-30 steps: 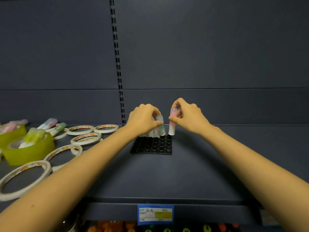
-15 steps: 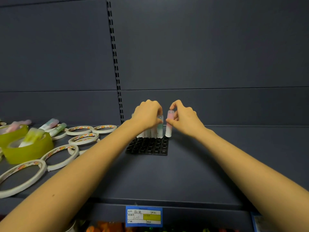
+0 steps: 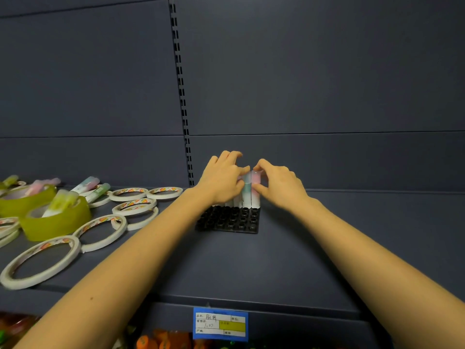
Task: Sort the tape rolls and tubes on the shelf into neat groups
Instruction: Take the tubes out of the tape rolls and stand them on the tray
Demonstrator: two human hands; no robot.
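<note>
far row of the rack (image 3: 227,221)
left hand (image 3: 221,181) grips green tube (image 3: 246,191); right hand (image 3: 279,185) pinches pink tube (image 3: 256,197), both upright.

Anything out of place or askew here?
Yes. At left, a yellow-capped tube leans inside the green tape roll and two more tubes lie across white tape rolls. In the black rack, the teal tube and pink tube, held by left hand and right hand, stand upright.

You have two wide yellow-green tape rolls (image 3: 55,225) on the left. At least seven thin white tape rolls (image 3: 47,245) lie around them, and the left edge cuts off more. Five loose tubes (image 3: 60,201) lie there. One black tray (image 3: 226,222) holds at least four standing tubes (image 3: 246,195).
</note>
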